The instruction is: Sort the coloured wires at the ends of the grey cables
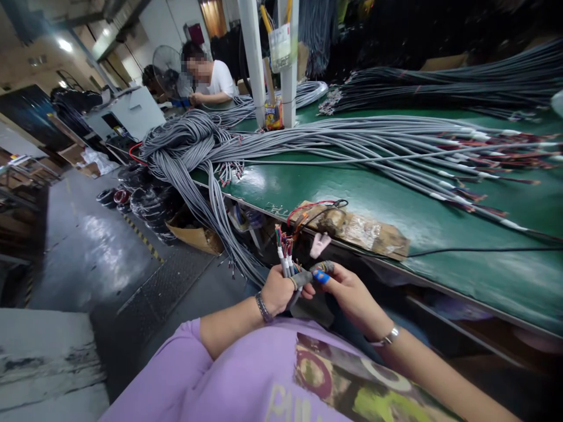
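My left hand (278,291) is closed around a few grey cables (285,265), whose stripped ends with thin coloured wires point up. A grey wrap covers its thumb or finger. Close beside it on the right is my right hand (349,290), with blue tape on the thumb and a grey wrap on a finger. Thumb and finger are pinched together near the left fingertips; what they hold, if anything, is too small to make out. Just beyond the hands, at the table edge, is a taped brown board (365,233) with clips and red and black leads.
Long grey cables (334,138) lie across the green table (264,187) and hang over its left edge. Darker cables (422,82) lie at the back right. A white post (288,70) rises from the table. Another person (215,82) sits beyond. Cable coils (149,199) and a cardboard box (196,231) stand on the floor.
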`<state>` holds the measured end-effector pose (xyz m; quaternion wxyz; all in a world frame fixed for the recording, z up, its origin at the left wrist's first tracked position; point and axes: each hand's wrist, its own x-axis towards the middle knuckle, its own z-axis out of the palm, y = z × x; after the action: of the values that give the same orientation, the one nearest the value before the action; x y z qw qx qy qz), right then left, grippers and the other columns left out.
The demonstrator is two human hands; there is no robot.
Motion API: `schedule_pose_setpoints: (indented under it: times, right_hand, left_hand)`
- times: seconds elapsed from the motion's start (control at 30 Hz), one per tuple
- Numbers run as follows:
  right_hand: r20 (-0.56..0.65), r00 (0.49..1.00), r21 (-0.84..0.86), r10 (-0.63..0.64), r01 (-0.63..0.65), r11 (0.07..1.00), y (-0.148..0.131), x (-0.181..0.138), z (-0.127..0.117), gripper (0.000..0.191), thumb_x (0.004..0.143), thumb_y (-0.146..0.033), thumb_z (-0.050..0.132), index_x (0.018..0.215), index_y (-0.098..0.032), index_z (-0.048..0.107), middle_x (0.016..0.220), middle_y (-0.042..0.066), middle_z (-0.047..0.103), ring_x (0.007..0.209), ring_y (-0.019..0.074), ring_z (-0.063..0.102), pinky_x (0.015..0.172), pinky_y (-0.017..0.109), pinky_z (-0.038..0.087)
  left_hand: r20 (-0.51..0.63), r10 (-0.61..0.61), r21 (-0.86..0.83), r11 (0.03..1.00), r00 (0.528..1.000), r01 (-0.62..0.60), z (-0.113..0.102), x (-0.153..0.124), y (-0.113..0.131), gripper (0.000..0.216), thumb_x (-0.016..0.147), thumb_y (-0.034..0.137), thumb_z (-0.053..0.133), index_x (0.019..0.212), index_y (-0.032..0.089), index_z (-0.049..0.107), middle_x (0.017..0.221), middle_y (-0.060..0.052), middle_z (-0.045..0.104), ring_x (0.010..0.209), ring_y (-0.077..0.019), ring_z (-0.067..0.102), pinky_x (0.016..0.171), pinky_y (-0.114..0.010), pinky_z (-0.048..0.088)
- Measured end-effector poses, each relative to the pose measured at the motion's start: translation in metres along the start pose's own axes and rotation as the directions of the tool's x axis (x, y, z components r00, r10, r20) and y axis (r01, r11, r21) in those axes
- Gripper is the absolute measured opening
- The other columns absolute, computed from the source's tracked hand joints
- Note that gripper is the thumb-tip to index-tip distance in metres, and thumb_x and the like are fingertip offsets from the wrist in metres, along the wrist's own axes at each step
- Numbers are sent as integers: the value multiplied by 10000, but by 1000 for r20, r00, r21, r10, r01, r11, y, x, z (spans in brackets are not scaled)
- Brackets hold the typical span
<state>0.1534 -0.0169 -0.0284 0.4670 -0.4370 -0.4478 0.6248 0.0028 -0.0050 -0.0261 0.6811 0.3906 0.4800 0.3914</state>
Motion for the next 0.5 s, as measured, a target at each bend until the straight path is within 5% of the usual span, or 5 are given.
schedule_pose_setpoints:
  times: [0.17, 0.5]
  right_hand:
    - [98, 995, -86, -11, 19, 996, -8, 5, 6, 339, 735, -518, 712, 674, -218, 565, 527, -3, 576, 501, 152, 524, 535, 302, 434]
    - [34, 999, -86, -13, 16, 996, -19, 12, 14, 432, 667, -606, 722, 618, -222, 530, 498, -6, 542, 478, 137, 465, 493, 297, 403]
  left_hand:
    - [128, -41, 88, 996, 991, 30, -1, -3, -3, 501, 534, 568, 796, 631, 110, 617, 519, -58, 621, 461, -147, 585, 488, -259, 469]
    - [-26, 21, -84, 996, 999, -23, -3, 1, -8, 490, 572, 565, 781, 614, 98, 636, 539, -76, 641, 444, -139, 575, 494, -268, 482]
